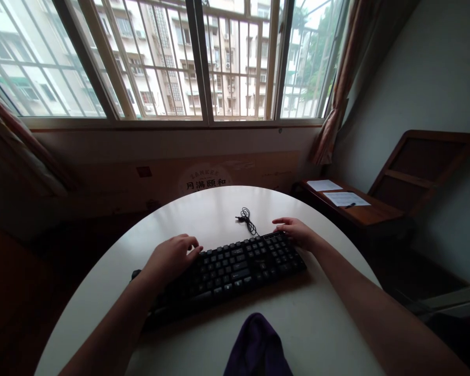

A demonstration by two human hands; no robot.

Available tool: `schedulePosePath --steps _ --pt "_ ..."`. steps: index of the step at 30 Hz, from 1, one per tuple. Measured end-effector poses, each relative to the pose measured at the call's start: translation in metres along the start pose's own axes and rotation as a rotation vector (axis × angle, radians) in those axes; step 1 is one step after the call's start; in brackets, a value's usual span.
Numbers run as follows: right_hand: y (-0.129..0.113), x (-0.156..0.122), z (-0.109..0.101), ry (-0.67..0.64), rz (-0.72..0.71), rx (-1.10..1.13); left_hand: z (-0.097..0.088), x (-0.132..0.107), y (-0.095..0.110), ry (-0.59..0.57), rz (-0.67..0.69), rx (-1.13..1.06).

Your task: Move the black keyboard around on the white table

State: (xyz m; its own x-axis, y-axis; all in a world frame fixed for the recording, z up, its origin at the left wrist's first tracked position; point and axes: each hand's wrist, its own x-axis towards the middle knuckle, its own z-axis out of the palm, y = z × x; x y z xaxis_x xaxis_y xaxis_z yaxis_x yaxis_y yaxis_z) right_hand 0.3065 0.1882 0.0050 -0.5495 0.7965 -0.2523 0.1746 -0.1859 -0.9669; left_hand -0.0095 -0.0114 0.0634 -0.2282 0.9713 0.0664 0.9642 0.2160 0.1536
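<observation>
A black full-size keyboard (pixel 235 269) lies at a slant across the white round table, its right end farther from me. My left hand (pixel 174 256) rests over its left part at the far edge, fingers curled round toward the keys and thumb bent inward. At the far right corner my right hand (pixel 297 233) grips the keyboard, with the index finger reaching out past the back edge. Its lower fingers are hidden. A bundled black cable (pixel 246 219) lies behind the keyboard. My left forearm covers some of the keyboard's left end.
Close to me, a purple cloth (pixel 257 347) peaks up at the white table's (pixel 203 203) near side. On the right, a wooden chair (pixel 379 209) holds printed sheets (pixel 347 199) and a pen (pixel 350 205). Barred windows, curtains (pixel 332 115) and a printed carton (pixel 160 177) stand beyond.
</observation>
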Motion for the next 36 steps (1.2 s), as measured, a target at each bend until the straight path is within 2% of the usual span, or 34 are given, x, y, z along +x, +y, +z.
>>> schedulePosePath --steps 4,7,10,13,15,20,25,28,30,32,34,36 --pt "-0.001 -0.002 0.001 0.015 -0.013 -0.037 -0.01 0.006 -0.055 0.024 -0.256 0.08" --pt "-0.002 -0.003 -0.001 0.025 -0.03 -0.139 -0.008 0.009 -0.097 -0.106 -0.456 0.028" --pt "-0.003 -0.002 -0.003 0.087 -0.091 -0.356 -0.001 0.009 -0.116 -0.195 -0.544 -0.068" --pt "-0.003 0.0 -0.003 0.203 -0.184 -0.638 0.002 0.005 -0.112 -0.244 -0.508 -0.141" --pt "-0.002 0.001 -0.004 0.246 -0.192 -0.748 0.001 0.004 -0.104 -0.288 -0.479 -0.163" --pt "-0.005 -0.002 -0.007 0.271 -0.156 -0.857 0.003 0.004 -0.089 -0.341 -0.462 -0.183" --pt "-0.014 -0.011 -0.007 0.373 -0.211 -0.988 0.01 0.006 -0.08 -0.36 -0.445 -0.21" --pt "-0.017 -0.01 -0.015 0.42 -0.239 -0.993 0.011 0.007 -0.08 -0.361 -0.451 -0.227" --pt "-0.014 -0.006 -0.027 0.469 -0.244 -0.961 0.012 0.007 -0.084 -0.287 -0.414 -0.189" --pt "-0.007 0.0 -0.042 0.533 -0.254 -0.883 0.013 0.008 -0.091 -0.145 -0.363 -0.127" --pt "0.003 0.006 -0.056 0.592 -0.286 -0.75 0.015 0.007 -0.097 0.011 -0.338 -0.094" --pt "0.013 0.012 -0.066 0.628 -0.341 -0.593 0.017 0.007 -0.103 0.12 -0.337 -0.108"
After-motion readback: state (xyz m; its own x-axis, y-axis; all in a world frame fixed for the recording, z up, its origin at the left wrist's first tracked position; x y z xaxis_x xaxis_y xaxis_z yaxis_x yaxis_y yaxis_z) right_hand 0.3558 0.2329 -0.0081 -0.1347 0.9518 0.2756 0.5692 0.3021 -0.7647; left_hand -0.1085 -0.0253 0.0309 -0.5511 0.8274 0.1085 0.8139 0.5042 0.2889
